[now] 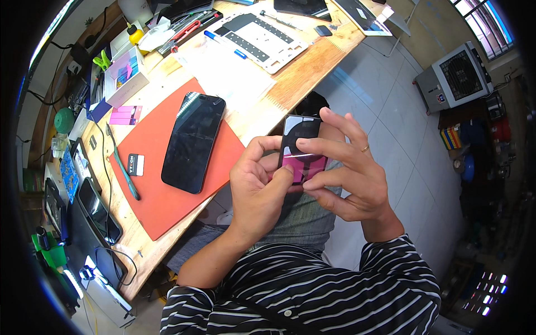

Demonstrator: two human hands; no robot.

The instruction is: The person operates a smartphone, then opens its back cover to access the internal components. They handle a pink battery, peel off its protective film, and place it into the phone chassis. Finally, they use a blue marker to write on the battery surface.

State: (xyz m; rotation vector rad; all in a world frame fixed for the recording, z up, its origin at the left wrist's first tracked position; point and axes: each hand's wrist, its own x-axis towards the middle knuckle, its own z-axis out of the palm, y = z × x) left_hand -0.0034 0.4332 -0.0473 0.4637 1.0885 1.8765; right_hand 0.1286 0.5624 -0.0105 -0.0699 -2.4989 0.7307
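Over my lap, just off the table's edge, both hands hold a thin, glossy black slab [299, 127] that looks like a phone battery. A pink film [317, 166] covers its lower part. My left hand [254, 187] grips it from the left, thumb pressed on the pink part. My right hand [360, 176] pinches its lower right corner, with a fingertip laid across the black face. To the left, a smartphone [192, 144] lies screen up on a red-orange mat [153, 195]. Beside it are a teal-handled tool [125, 170] and a small black-and-white card [136, 165].
A white open box [125, 78] and a pink sheet [125, 115] lie beyond the mat. Further back are a blue pen [213, 36] and a white perforated tray [262, 42]. More phones [99, 209] line the left edge. An air cooler [455, 81] stands on the tiled floor.
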